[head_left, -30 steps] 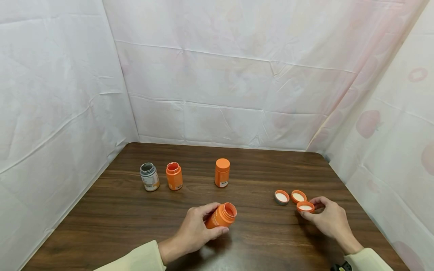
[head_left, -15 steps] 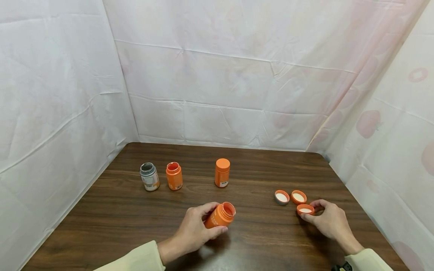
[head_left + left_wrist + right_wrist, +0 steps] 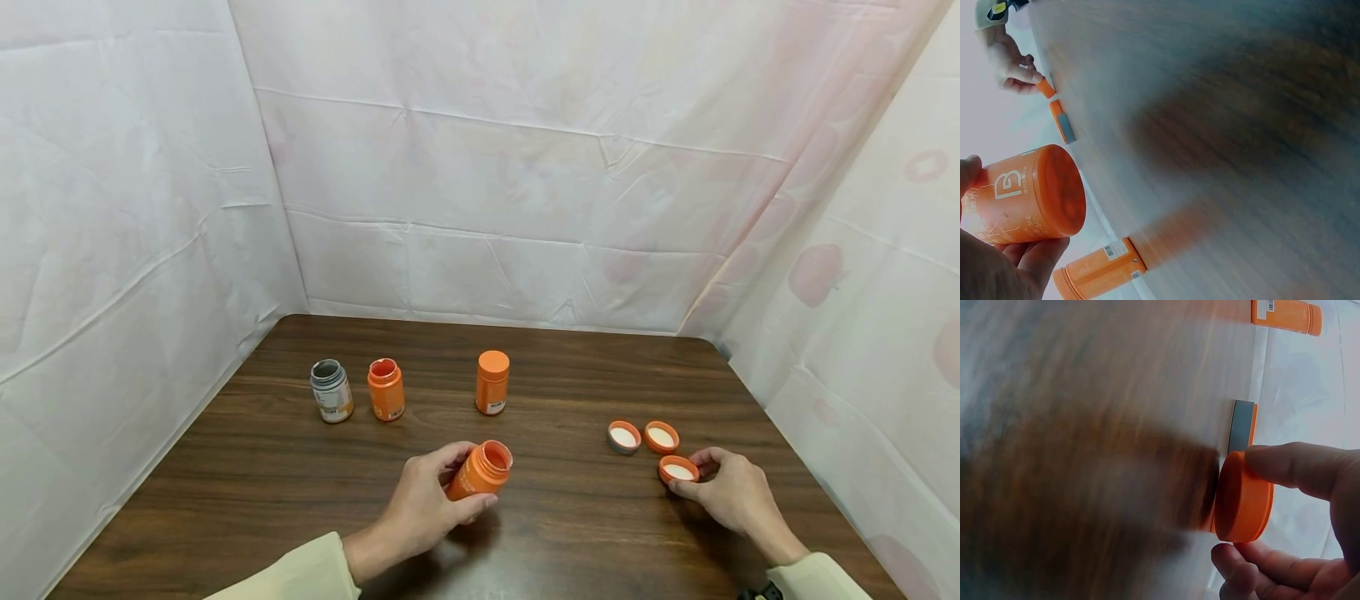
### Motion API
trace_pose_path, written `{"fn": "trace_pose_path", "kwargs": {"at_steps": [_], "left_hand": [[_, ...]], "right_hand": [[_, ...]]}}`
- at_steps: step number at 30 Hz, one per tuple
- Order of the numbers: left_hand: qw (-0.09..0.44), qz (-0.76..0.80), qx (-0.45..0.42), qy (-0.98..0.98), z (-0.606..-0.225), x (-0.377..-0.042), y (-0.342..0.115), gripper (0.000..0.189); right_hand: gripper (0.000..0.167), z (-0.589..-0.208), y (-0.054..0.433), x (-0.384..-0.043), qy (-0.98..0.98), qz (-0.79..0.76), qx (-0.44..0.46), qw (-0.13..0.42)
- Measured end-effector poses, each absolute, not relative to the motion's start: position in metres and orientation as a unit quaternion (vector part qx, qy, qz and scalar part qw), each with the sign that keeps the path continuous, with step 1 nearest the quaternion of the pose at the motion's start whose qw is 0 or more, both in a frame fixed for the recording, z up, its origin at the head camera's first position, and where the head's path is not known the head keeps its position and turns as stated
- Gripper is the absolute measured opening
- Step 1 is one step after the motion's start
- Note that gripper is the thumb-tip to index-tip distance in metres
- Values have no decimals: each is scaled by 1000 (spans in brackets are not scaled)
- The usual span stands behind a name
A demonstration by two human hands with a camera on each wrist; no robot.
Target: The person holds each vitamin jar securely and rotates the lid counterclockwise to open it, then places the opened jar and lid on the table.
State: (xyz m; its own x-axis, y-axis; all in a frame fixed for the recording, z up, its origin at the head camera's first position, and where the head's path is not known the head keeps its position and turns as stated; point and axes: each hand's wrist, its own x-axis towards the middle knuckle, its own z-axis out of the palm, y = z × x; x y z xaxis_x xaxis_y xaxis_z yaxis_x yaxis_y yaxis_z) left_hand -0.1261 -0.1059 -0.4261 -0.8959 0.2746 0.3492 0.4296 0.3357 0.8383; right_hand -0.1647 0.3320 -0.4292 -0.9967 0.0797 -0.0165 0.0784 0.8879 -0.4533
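My left hand (image 3: 422, 507) grips an orange bottle (image 3: 471, 479) just above the table. It is uncapped and tilted, its mouth turned up and to the right; in the left wrist view its base (image 3: 1063, 190) faces the camera. At the right, my right hand (image 3: 738, 493) pinches an orange lid (image 3: 678, 470) between thumb and fingers, its white inside facing up. In the right wrist view this lid (image 3: 1244, 497) is at the table surface; whether it touches is hard to tell. Beside it lie another orange lid (image 3: 662, 437) and a grey-sided lid (image 3: 623, 437), both inside up.
An uncapped grey bottle (image 3: 332, 393) and an uncapped orange bottle (image 3: 386, 392) stand at the back left. A capped orange bottle (image 3: 492, 385) stands upright at the back middle. White sheets (image 3: 480, 183) hang behind and beside the brown wooden table (image 3: 570, 533).
My right hand has lowered the lid and shifted it slightly right, nearer me, apart from the other orange lid. My left hand has drifted a little left with the bottle.
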Motion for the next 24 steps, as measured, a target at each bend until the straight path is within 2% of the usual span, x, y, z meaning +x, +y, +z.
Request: {"fn": "trace_pose_path", "kwargs": {"at_steps": [12, 19, 24], "left_hand": [[83, -544, -188, -814, -425, -125, -110, 53], [94, -538, -163, -821, -425, -125, -114, 54], [107, -538, -141, -824, -425, -125, -117, 55]], "right_hand": [[51, -433, 333, -164, -971, 235, -41, -2], [62, -432, 334, -164, -971, 235, -38, -17], [71, -427, 331, -160, -975, 219, -33, -4]]}}
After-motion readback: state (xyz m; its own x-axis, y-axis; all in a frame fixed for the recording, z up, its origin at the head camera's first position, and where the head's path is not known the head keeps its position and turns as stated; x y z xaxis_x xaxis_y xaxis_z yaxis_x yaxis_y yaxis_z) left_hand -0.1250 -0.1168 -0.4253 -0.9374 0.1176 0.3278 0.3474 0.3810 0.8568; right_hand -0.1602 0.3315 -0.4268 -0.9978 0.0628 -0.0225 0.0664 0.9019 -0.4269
